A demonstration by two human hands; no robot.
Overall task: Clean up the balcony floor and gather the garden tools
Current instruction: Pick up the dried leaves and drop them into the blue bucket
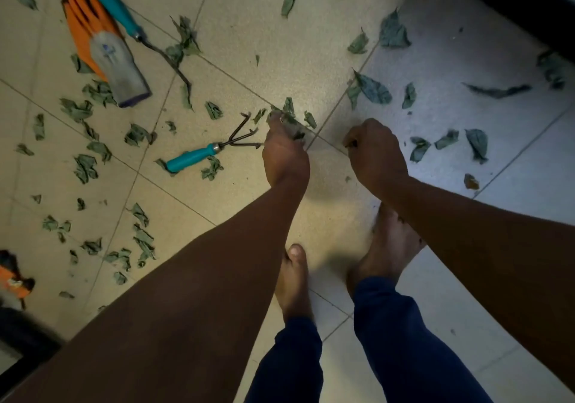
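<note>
Pale tiled floor, littered all over with torn green leaves. Left hand low over the tiles, fingers curled around a clump of leaves, just beside the prongs of a small rake with a teal handle. Right hand near it, fingers curled under; contents impossible to tell. Farther left, an orange and grey glove flat on the tiles, touching a second teal-handled tool. Another orange glove at the left edge. Bare feet below the hands, dark blue trouser legs above them.
</note>
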